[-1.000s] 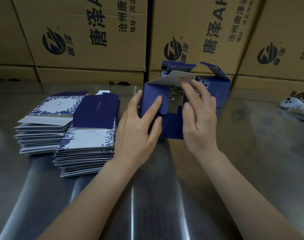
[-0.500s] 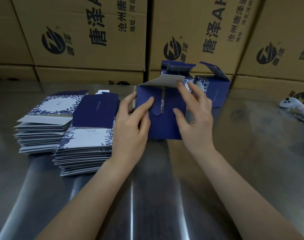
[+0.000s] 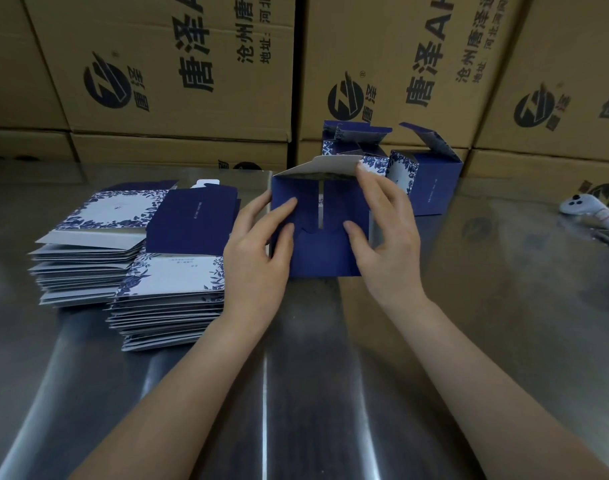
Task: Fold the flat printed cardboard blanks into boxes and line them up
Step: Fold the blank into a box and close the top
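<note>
A dark blue half-folded box (image 3: 322,249) stands on the steel table (image 3: 504,306), its flapped end turned toward me. My left hand (image 3: 261,251) grips its left side, with fingers pressing a flap. My right hand (image 3: 386,233) holds its right side, thumb on the front flap and fingers at the grey upper flap. Two stacks of flat printed blanks (image 3: 171,271) lie to the left. Two folded boxes (image 3: 424,181) with open lids stand behind, against the cartons.
Large brown printed cartons (image 3: 178,64) form a wall along the table's back edge. A white handheld controller (image 3: 590,211) lies at the far right beside a dark flat object at the frame edge.
The side flaps of the box have been folded inward and nearly meet. The box has settled lower and squarer between my hands, and both thumbs have moved onto the front flaps.
</note>
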Demonstrator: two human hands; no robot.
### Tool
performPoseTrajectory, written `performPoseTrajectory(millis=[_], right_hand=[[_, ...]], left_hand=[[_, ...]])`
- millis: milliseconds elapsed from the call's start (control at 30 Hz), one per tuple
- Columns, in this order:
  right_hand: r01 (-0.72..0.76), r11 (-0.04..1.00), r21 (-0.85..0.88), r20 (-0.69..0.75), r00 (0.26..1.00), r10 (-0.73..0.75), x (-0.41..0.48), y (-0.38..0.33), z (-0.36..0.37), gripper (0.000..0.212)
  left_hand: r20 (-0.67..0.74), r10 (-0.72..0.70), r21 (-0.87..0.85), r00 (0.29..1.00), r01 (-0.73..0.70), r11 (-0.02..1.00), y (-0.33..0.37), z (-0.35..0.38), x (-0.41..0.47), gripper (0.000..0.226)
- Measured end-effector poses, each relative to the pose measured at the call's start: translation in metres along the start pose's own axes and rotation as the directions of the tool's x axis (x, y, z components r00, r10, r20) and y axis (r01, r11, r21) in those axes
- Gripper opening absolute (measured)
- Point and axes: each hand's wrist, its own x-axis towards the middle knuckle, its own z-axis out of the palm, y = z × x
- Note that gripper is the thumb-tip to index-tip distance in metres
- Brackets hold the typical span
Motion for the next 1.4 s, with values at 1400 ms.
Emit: performPoseTrajectory(millis=[1400], right_hand=[[-0.394, 0.796, 0.459, 0.162, 0.919, 0.361, -0.0012, 0.0024, 0.0015, 0.082]], left_hand=[[-0.003, -0.275, -0.243, 0.962, 0.266, 0.933, 0.0074, 0.0035, -0.0022, 0.042]])
